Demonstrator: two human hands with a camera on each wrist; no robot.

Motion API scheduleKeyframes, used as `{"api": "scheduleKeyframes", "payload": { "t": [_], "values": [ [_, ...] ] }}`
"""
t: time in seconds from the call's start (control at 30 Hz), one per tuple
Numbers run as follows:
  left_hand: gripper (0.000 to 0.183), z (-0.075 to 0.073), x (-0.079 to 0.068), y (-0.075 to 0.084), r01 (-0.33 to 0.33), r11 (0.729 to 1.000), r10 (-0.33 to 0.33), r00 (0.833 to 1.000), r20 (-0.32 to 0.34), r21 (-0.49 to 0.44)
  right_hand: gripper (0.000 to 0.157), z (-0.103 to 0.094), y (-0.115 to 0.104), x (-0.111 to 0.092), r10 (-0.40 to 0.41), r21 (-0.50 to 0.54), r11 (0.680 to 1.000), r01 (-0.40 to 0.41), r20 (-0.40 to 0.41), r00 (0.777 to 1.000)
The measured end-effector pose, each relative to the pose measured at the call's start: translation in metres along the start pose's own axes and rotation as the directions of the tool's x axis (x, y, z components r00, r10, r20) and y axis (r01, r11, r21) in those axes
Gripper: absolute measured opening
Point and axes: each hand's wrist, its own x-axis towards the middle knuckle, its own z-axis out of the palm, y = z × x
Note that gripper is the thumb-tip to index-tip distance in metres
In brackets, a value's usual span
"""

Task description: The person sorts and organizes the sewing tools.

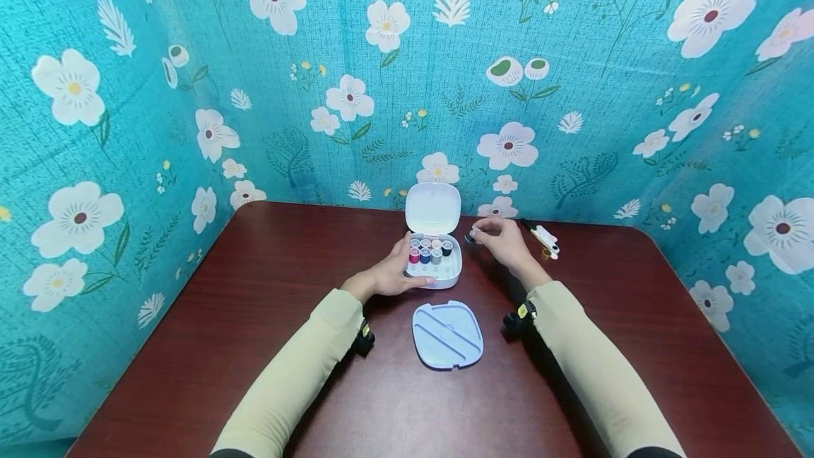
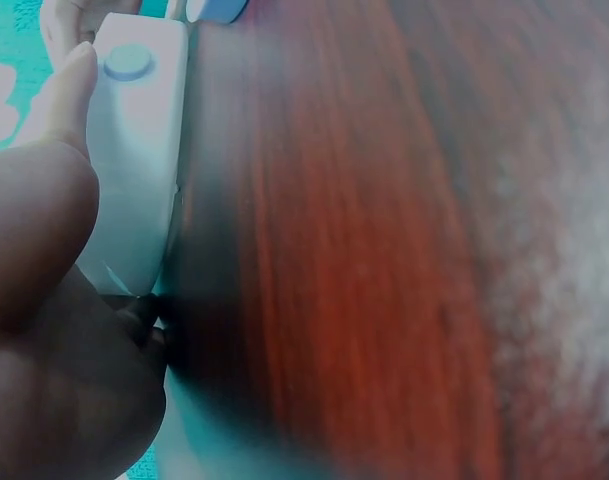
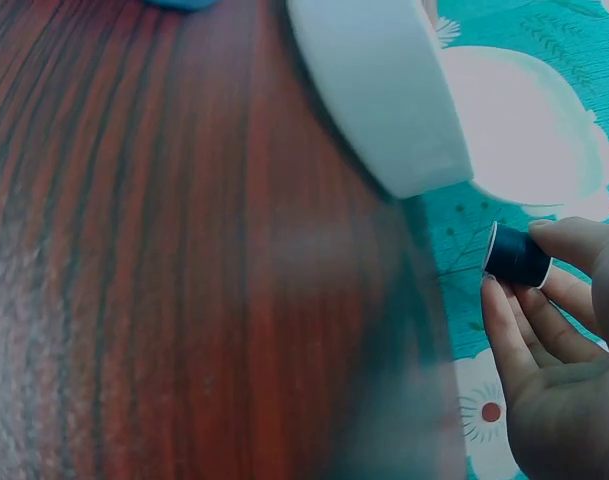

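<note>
From where I stand, the table [image 1: 191,345] spreads wide beyond the person's left sleeve, so that arm has ample room to swing out before the table's left edge. The left hand [image 1: 388,276] grasps a white, round-cornered plastic box [image 1: 450,276], fingers along its left wall and thumb across the front, near a round pale-blue button [image 2: 128,62]; that grip seems meant to stop it sliding. Inside, small spools of coloured thread [image 1: 415,256] stand upright in two rows towards the back. The box's white lid [image 1: 433,208] is raised behind, near the table's far edge and the turquoise flowered cloth [image 1: 350,161], leaving the spools reachable from above but less room at the back. Nearer the person lies a flat, pale-blue plastic tray [image 1: 448,335] with a diagonal band, apart from the box, probably set there to be out of the way.

Just right of the box, not touching it, the right hand [image 1: 504,242] pinches a dark spool with white ends [image 3: 519,257], thumb above and fingers below, tilted on its side; a fingertip hold likely suits something so small. A narrow gap separates spool and box wall. Further right, small white and black items [image 1: 545,237] sit close by that hand, limiting sideways movement there, with more tabletop beyond.
</note>
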Motion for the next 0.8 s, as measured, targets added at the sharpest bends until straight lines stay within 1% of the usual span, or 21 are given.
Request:
{"api": "scheduleKeyframes", "payload": {
  "t": [0.1,0.27,0.4,0.6,0.73,0.8],
  "values": [
    [0.119,0.000,0.000,0.000,-0.003,1.000,0.003,1.000,0.006,-0.005,0.034,-0.002,-0.003,0.000,-0.010,0.010,1.000,0.010,-0.003,1.000],
    [0.120,0.000,0.001,-0.001,-0.002,1.000,0.002,1.000,0.007,-0.004,0.032,-0.002,-0.011,-0.002,-0.045,0.030,0.999,0.045,-0.009,0.999],
    [0.120,0.001,0.001,-0.002,0.004,1.000,-0.004,1.000,0.005,-0.004,0.035,0.000,-0.018,-0.004,-0.065,0.031,0.997,0.064,0.010,0.998],
    [0.119,0.001,0.002,-0.003,-0.009,1.000,0.009,1.000,0.004,0.008,0.034,0.004,-0.027,-0.009,-0.070,0.017,0.997,0.069,0.022,0.997],
    [0.119,0.001,0.003,-0.003,-0.014,1.000,0.014,1.000,0.005,0.012,0.030,0.007,-0.032,-0.013,-0.103,-0.007,0.995,0.103,0.028,0.994],
    [0.119,0.001,0.002,-0.004,-0.012,1.000,0.012,1.000,0.003,0.008,0.029,0.008,-0.034,-0.014,-0.132,-0.028,0.991,0.133,0.037,0.991]
  ]
}}
